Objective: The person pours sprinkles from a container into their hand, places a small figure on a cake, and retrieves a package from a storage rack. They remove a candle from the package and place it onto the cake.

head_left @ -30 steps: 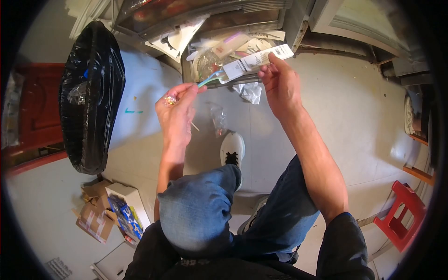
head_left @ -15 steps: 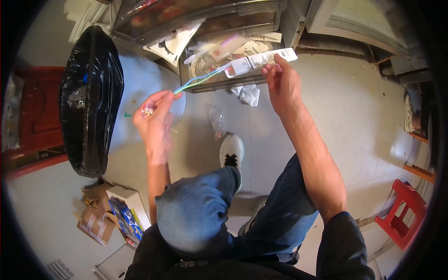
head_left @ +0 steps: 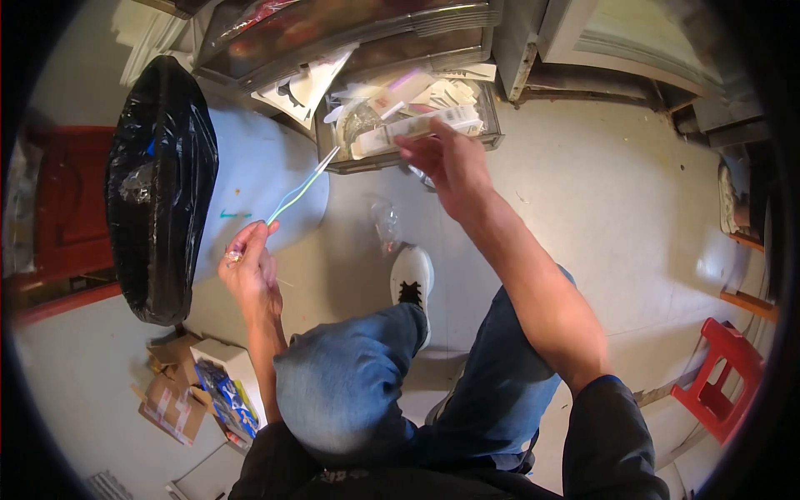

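From my head camera, my left hand is out ahead of my bent knee, its thumb and fingers pinched on one end of the slim blue-and-green tweezers; their pale tips point up towards the drawer, well apart from my fingers; a small shiny thing sits at the same hand, too small for me to name.

My right hand reaches over the drawer's front edge, fingers partly curled at the long white packet; the hand is blurred, so I cannot tell whether it grips the packet or only touches it; the packet lies slanted on the papers and wrappers inside.

On the floor, a clear plastic wrapper lies just beyond the toe of my white shoe; a black bag stands to my left; a red stool is off to my right, well apart from both hands.
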